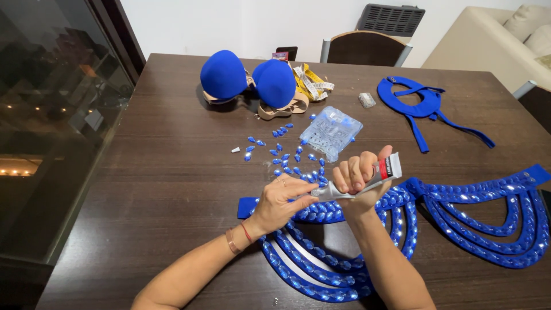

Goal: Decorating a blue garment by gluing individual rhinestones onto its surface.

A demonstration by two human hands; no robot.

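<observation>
My right hand (pixel 359 175) grips a small grey glue tube (pixel 379 174) with a red band, its nozzle pointing left. My left hand (pixel 281 198) pinches something tiny at the nozzle tip (pixel 315 194); what it is stays too small to tell. Both hands hover over a blue strappy fabric piece (pixel 488 221) covered in shiny blue gems, lying on the dark wooden table (pixel 172 172). Loose blue teardrop gems (pixel 281 155) are scattered just beyond my hands.
A clear plastic bag of gems (pixel 332 131) lies past the loose gems. Two blue padded cups (pixel 248 77), a yellow measuring tape (pixel 310 82) and a blue fabric collar piece (pixel 422 103) sit further back. A chair (pixel 364 49) stands behind the table, a glass pane (pixel 51 115) at left.
</observation>
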